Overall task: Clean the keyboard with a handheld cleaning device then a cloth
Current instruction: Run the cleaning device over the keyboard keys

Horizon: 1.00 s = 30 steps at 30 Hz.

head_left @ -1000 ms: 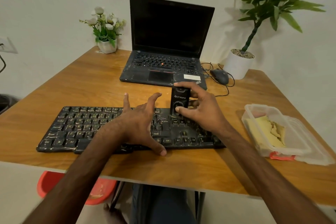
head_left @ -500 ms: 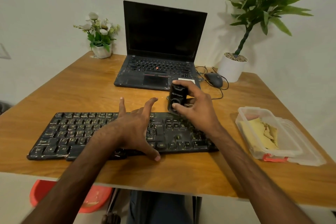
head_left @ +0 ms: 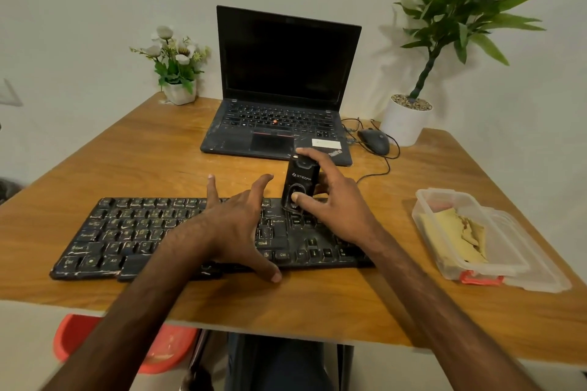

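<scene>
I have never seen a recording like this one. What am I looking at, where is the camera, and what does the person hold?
There is no machine here: a person works with two bare hands. The view comes from one wide-angle camera worn on the head, looking forward and down, so both arms enter from the bottom edge. On the wooden table lies a black keyboard. The left hand rests on it with spread fingers. The right hand grips a small black handheld cleaning device, which stands upright on the keys. Behind them are an open laptop, a mouse, a flower pot and a potted plant. At the right, a clear plastic box holds a yellow cloth.
</scene>
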Available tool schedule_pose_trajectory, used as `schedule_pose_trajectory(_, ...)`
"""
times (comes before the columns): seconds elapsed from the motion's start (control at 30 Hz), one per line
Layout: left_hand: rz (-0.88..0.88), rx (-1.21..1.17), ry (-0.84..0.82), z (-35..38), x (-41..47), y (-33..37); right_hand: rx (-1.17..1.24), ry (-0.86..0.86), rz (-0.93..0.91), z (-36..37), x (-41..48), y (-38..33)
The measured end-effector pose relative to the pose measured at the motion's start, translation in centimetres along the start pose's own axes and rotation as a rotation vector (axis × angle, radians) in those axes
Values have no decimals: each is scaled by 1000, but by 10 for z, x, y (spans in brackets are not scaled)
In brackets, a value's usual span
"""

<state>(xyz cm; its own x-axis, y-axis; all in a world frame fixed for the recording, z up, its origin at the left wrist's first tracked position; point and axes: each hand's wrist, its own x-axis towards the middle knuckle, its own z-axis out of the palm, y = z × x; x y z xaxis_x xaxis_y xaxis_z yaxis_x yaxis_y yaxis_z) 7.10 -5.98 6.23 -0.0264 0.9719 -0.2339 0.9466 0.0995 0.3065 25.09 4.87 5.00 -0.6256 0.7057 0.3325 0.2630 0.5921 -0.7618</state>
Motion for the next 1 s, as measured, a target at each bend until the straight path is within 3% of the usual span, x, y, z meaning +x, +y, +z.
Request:
schedule_pose_trajectory(0.13, 0, -3, 1, 2, 0, -2, -82, -42, 10, -1, 6, 2)
schedule_pose_trajectory(0.33, 6, 8, -24, 1, 1, 4, 115, 87, 59, 0, 10, -2)
schedule_pose_trajectory(0.7, 20, -91, 3, 6, 7, 1, 82, 50, -20, 11, 13, -15)
schedule_pose_trajectory(1.0, -10, -90, -4, 6, 6, 4, 69, -14, 49, 8, 11, -4)
